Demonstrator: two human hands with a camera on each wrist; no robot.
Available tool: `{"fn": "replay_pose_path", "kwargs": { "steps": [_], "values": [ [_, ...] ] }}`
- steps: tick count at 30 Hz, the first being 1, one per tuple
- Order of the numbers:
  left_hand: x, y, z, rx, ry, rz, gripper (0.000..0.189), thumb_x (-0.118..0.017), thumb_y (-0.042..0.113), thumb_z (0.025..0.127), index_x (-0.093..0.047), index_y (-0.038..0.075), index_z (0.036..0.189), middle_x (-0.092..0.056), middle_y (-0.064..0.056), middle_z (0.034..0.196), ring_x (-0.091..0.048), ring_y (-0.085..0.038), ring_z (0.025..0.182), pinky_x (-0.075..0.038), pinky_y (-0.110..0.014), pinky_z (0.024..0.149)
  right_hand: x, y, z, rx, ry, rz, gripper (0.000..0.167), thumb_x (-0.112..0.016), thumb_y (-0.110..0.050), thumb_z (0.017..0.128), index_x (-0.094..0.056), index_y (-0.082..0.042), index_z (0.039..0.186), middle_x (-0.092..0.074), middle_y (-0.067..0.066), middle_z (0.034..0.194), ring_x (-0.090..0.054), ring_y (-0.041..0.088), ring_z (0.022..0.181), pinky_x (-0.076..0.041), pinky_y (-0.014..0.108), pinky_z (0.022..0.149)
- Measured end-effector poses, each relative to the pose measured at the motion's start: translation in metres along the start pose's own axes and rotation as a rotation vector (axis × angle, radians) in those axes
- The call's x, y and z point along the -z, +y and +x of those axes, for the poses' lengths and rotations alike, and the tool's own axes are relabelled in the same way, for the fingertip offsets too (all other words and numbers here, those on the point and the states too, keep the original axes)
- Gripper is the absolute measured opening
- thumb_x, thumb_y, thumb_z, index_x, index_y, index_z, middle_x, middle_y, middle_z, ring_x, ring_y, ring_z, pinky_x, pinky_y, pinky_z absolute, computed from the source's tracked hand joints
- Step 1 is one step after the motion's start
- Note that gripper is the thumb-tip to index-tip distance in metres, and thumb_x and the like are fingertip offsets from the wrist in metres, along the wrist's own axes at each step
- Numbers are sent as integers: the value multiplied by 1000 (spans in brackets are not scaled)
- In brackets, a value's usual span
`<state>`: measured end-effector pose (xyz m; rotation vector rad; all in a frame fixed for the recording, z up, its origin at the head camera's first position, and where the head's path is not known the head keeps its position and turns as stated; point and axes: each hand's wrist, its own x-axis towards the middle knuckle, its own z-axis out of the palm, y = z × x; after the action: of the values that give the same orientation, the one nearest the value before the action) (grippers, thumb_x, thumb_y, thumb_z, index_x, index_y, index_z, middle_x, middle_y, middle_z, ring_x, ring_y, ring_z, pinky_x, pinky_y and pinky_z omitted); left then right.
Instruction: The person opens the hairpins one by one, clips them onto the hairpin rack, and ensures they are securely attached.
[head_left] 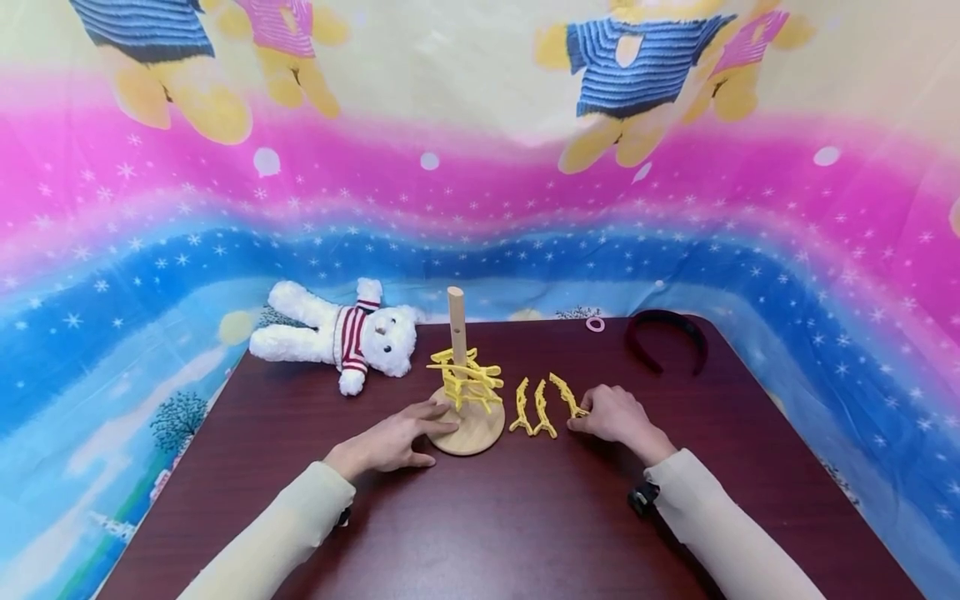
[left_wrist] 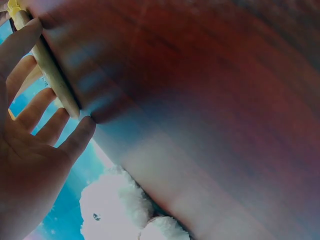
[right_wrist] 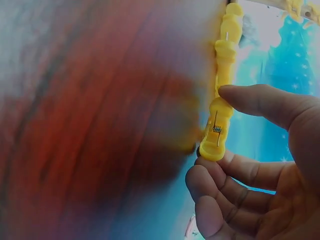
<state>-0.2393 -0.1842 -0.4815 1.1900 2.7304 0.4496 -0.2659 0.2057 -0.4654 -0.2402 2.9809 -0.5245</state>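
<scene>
My left hand (head_left: 395, 437) rests with its fingers extended at the near left rim of a round wooden base (head_left: 471, 437). From that base rises a wooden post (head_left: 457, 321), with several yellow hair clips (head_left: 472, 383) clustered around its lower part. In the left wrist view, the fingertips lie along the base's edge. My right hand (head_left: 618, 417) pinches the lower end of a yellow hair clip (right_wrist: 223, 70) between thumb and fingers; its small spring shows in the right wrist view. Left of this hand, two more yellow hair clips (head_left: 542, 408) lie side by side on the table.
On the dark red table (head_left: 487, 533), a white teddy bear (head_left: 345, 333) in a striped shirt lies at the back left. A dark headband (head_left: 667, 342) sits at the back right. A pink ring (head_left: 595, 324) lies by the far edge. A patterned cloth (head_left: 480, 192) hangs behind.
</scene>
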Motion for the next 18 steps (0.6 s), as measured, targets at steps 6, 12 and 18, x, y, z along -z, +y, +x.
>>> {"fn": "replay_pose_path", "kwargs": {
  "steps": [6,12,18],
  "values": [
    [-1,1,0,3,-3,-6,62,-76,27,88,-54,20,146,-35,-12,161,-30,-38,150,-35,-53,118,6,8,1,-14,18,-13,25,-79,-42,79,-69,-20,79,-59,-2,71,-52,20,66,-37,33,52],
    [-2,1,0,11,-4,-1,62,-77,27,88,-54,20,145,-35,-12,162,-30,-37,150,-35,-53,117,10,11,1,-5,47,-11,26,-78,-40,81,-75,-18,95,-70,1,86,-57,20,71,-43,35,54],
    [0,2,0,7,-2,7,61,-76,27,88,-55,19,145,-36,-12,161,-31,-38,149,-35,-52,118,17,12,0,25,112,-12,32,-76,-38,83,-76,-17,106,-75,6,100,-64,22,78,-48,39,56]
  ]
}}
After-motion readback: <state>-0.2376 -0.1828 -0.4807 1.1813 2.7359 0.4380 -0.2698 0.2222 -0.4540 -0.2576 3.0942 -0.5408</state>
